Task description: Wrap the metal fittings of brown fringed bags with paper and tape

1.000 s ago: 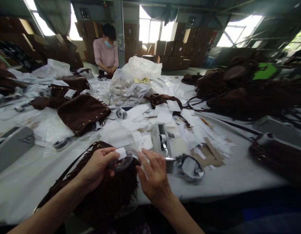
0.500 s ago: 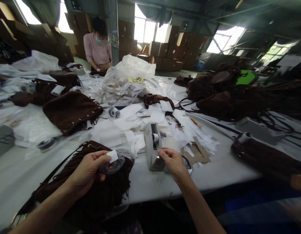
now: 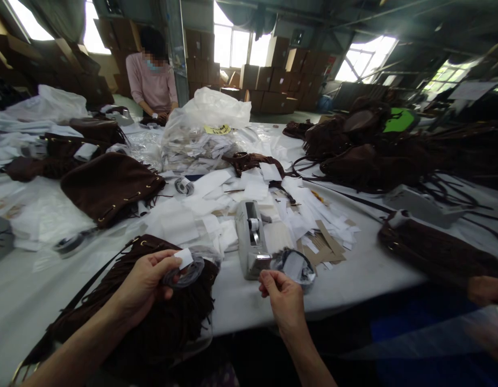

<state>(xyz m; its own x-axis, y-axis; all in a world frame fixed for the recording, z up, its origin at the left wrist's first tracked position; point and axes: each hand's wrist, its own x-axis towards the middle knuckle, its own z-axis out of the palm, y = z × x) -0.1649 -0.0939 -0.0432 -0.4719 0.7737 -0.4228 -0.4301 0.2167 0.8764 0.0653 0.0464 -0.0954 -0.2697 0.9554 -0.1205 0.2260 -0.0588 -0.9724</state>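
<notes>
In my left hand (image 3: 150, 282) a coiled dark strap (image 3: 189, 273) is gripped, with a small white paper slip (image 3: 183, 258) pinched against it by thumb and fingers. Below that hand lies a dark brown fringed bag (image 3: 172, 317), partly in clear plastic. My right hand (image 3: 283, 295) is closed in a pinch just in front of the grey tape dispenser (image 3: 249, 242); anything between its fingertips is too small to make out. Another dark coil in clear plastic (image 3: 299, 266) sits right behind the right hand.
White paper pieces (image 3: 176, 223) and cardboard strips (image 3: 325, 242) litter the table's middle. Brown bags lie left (image 3: 112, 185) and right (image 3: 365, 166). A clear plastic sack (image 3: 208, 115) stands at the back. One co-worker (image 3: 152, 80) stands beyond; another person's hand (image 3: 486, 290) shows at the right edge.
My right hand has drawn back from the dispenser's front toward me, its fingers now pinched in front of it. The left hand keeps its hold. The view has shifted slightly.
</notes>
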